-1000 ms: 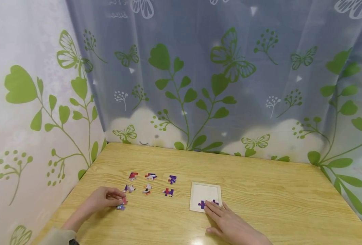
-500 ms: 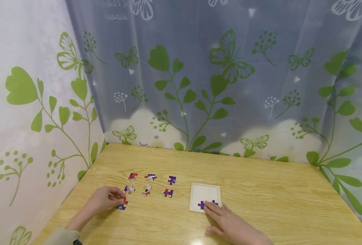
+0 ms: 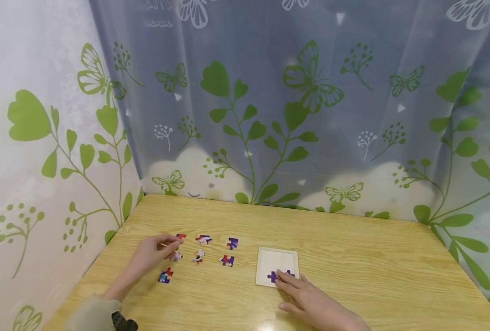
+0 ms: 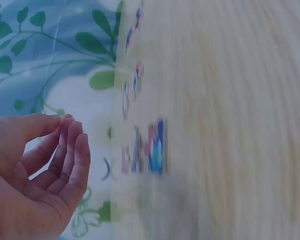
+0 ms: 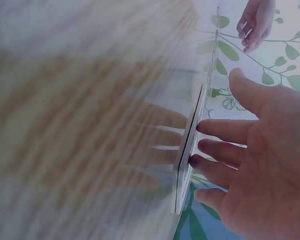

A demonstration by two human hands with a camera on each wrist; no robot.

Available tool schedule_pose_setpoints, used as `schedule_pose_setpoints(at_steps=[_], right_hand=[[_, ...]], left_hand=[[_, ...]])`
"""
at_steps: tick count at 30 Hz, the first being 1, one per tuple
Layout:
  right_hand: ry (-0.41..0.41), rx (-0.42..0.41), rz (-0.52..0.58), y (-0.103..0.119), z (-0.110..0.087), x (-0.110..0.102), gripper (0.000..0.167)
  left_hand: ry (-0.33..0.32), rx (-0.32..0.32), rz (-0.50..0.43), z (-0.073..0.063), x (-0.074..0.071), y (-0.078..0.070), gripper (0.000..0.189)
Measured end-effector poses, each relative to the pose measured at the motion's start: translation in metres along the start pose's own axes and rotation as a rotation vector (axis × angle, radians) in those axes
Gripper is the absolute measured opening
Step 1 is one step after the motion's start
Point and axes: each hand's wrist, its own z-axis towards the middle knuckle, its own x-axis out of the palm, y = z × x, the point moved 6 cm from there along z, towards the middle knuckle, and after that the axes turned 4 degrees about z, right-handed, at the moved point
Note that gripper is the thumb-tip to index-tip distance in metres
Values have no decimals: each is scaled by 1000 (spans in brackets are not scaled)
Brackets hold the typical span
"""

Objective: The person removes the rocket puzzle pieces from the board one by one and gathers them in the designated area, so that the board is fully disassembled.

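My left hand (image 3: 153, 250) hovers over the left side of the puzzle pieces, its fingers loosely curled and holding nothing; in the left wrist view, thumb and fingertips nearly meet. Near it lie a red piece (image 3: 181, 236) and a white-and-purple piece (image 3: 176, 256), both partly hidden by the hand. A blue-and-red jigsaw piece (image 3: 164, 276) lies just below, apart from it. My right hand (image 3: 311, 296) lies with fingers extended, fingertips touching the purple pieces (image 3: 272, 276) in the square puzzle frame (image 3: 259, 266). It hides part of these pieces and the frame's lower right.
Several other jigsaw pieces lie between the left hand and the frame: a purple-and-white piece (image 3: 204, 239), a purple piece (image 3: 233, 243), a white-and-orange piece (image 3: 198, 256) and a red-and-purple piece (image 3: 227, 260). A patterned curtain (image 3: 245, 138) stands behind the wooden table (image 3: 373, 257).
My left hand has left the blue-and-red piece on the table and moved up and right, over the upper-left pieces. My right hand stays on the frame.
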Motion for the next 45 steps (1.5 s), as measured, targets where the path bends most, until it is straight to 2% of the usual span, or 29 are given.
schedule_pose_setpoints(at_steps=[3,9,12,20,24,30,34,39,45], right_hand=[[-19,-22,-4,0,-1,-1,65],[-84,-48,-65,-1,-8,-7,65],[-94,-29,-91,-4,-12,-9,67],[-25,61,-89,-15,-18,-7,73],[-12,78,-93,-16,-19,-6,74],[4,94,-100,-14,-21,-4,78],[6,88,-108,-14,-22,-3,78],[7,89,-109,-13,-22,-4,78],[7,82,-125,-14,-20,-3,76]], left_hand=[[6,14,-51,5,10,-9,26],[19,91,-67,15,31,-31,23],[49,127,-71,17,42,-43,24],[129,232,-101,25,81,-75,25],[160,274,-83,29,103,-90,22],[243,331,-113,32,135,-111,24],[279,344,-91,29,152,-123,18],[322,315,-61,26,169,-132,14],[353,317,-29,23,181,-137,10]])
